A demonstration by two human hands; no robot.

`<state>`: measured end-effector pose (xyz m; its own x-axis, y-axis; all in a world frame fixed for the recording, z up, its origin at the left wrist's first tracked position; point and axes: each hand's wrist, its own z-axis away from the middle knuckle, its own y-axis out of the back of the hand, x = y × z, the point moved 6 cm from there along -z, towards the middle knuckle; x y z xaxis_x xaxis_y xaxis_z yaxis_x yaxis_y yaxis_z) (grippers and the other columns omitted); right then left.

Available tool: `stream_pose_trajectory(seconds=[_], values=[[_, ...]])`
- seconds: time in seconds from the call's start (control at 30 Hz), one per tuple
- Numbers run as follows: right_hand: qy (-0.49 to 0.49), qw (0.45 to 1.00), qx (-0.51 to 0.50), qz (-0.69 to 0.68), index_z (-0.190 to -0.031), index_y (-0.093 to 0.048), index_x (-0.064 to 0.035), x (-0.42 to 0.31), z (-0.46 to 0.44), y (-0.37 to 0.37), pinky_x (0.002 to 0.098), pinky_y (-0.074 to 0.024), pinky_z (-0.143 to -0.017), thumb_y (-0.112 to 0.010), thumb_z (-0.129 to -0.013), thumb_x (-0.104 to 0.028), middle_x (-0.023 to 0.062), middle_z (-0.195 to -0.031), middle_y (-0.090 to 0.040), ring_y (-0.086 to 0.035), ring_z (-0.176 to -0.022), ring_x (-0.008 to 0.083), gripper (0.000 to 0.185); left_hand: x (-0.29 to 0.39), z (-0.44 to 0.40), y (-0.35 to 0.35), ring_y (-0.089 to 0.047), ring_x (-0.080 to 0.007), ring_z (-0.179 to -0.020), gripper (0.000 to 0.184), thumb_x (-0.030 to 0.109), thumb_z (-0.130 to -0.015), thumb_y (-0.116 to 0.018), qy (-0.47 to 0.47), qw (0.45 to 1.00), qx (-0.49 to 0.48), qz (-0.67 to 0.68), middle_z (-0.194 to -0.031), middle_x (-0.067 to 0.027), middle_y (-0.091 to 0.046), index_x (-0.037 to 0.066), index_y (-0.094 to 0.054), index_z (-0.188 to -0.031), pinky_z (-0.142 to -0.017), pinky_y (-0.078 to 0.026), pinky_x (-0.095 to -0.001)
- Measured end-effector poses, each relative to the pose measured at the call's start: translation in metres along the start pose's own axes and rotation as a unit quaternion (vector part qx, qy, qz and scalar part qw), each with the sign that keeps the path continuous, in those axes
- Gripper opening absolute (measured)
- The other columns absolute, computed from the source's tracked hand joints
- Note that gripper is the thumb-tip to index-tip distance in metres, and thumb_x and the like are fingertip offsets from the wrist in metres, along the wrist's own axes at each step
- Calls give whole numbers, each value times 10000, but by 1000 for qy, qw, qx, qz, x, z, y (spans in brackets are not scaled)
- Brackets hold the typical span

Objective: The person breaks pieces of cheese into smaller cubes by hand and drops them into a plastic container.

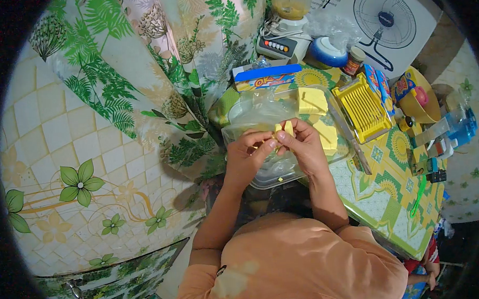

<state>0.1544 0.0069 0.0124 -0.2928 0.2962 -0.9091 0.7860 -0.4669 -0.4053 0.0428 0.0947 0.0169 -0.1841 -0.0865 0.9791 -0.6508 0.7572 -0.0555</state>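
My right hand [302, 144] is closed in a pinch on a small pale yellow piece [287, 128]. My left hand [250, 149] meets it fingertip to fingertip, its thumb and fingers pinching at the same yellow stuff. Both are above a clear plastic container [272, 185], whose near side shows a tiny yellow crumb [280, 179]. Inside, to the right of my hands, are two larger yellow blocks, one farther back [312, 101] and one nearer [328, 138]. A crumpled clear plastic bag [256, 113] lies behind my left hand.
A knife [360, 155] lies right of the container, beside a yellow slotted rack [362, 108]. Behind stand a long box [268, 79], a blender [285, 37] and a fan carton [403, 17]. A yellow bowl [428, 103] and small bottles are far right. Another person's hand [432, 280] shows lower right.
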Motion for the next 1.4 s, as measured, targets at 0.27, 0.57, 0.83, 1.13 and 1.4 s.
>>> stream_pose_trajectory(seconds=[0.27, 0.57, 0.83, 1.13, 1.4], values=[[-6, 1000, -1, 0, -974, -591, -19, 2, 0, 1, 225, -502, -550, -650, -841, -109, 31, -824, -620, -582, -687, 91, 171, -3, 0, 0, -542, -91, -673, 175, 100, -824, -648, 46, 999, -10, 1, -822, -33, -599, -24, -652, -948, -619, -437, -228], [2, 1000, 8, -14, -962, -580, -31, 5, 0, 2, 232, -506, -549, -622, -869, -139, 27, -816, -613, -575, -674, 85, 148, -23, 1, -4, -552, -124, -671, 214, 130, -859, -604, 145, 968, -12, 207, -839, -54, -621, -17, -634, -1011, -600, -460, -279], [5, 999, 12, -39, -986, -569, -37, 5, 0, 3, 235, -513, -537, -613, -872, -132, 33, -836, -618, -590, -695, 90, 154, -25, 3, -3, -544, -113, -684, 250, 153, -857, -623, 160, 950, -1, 267, -860, -44, -622, -23, -633, -1035, -608, -456, -270], [-1, 999, 21, -35, -971, -581, -26, 4, 1, 1, 227, -506, -555, -634, -858, -123, 14, -818, -602, -570, -694, 71, 158, -11, 4, 4, -550, -103, -697, 204, 92, -809, -663, 46, 998, 21, 30, -884, -40, -614, -25, -655, -977, -637, -452, -231], [-8, 999, 5, -39, -955, -591, -22, 4, 2, -1, 228, -516, -558, -643, -845, -94, 16, -840, -614, -576, -688, 75, 141, -9, 3, 6, -570, -104, -789, 200, 130, -782, -702, -11, 1000, 5, -11, -939, -37, -616, 27, -677, -951, -672, -430, -228]])
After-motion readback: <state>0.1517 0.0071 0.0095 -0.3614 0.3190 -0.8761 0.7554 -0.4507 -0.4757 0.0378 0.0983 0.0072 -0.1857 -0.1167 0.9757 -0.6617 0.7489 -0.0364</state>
